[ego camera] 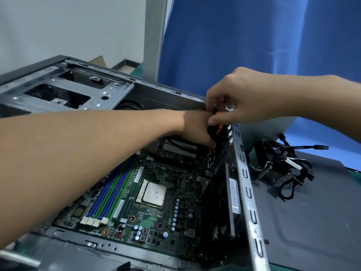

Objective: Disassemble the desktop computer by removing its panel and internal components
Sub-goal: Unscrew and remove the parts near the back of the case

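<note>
The black-orange handle [217, 130], mostly hidden, seemed upright; fingers of the left hand [196, 130] curled round it, the right hand [242, 98] pinched its top, motherboard [156, 194] below.

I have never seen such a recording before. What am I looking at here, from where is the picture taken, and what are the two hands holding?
This is one picture, from a camera worn on a person's head, looking forward and down. There is no robot: the two bare arms are the person's own. Below them an open computer case lies on its side, showing a green circuit board with a square silver chip. The left hand and the right hand meet at the far edge of the case, both with fingers curled on a small black and orange thing; it is mostly hidden, so I cannot say what it is. On the right, a dark flat panel carries loose parts and cables.
</note>
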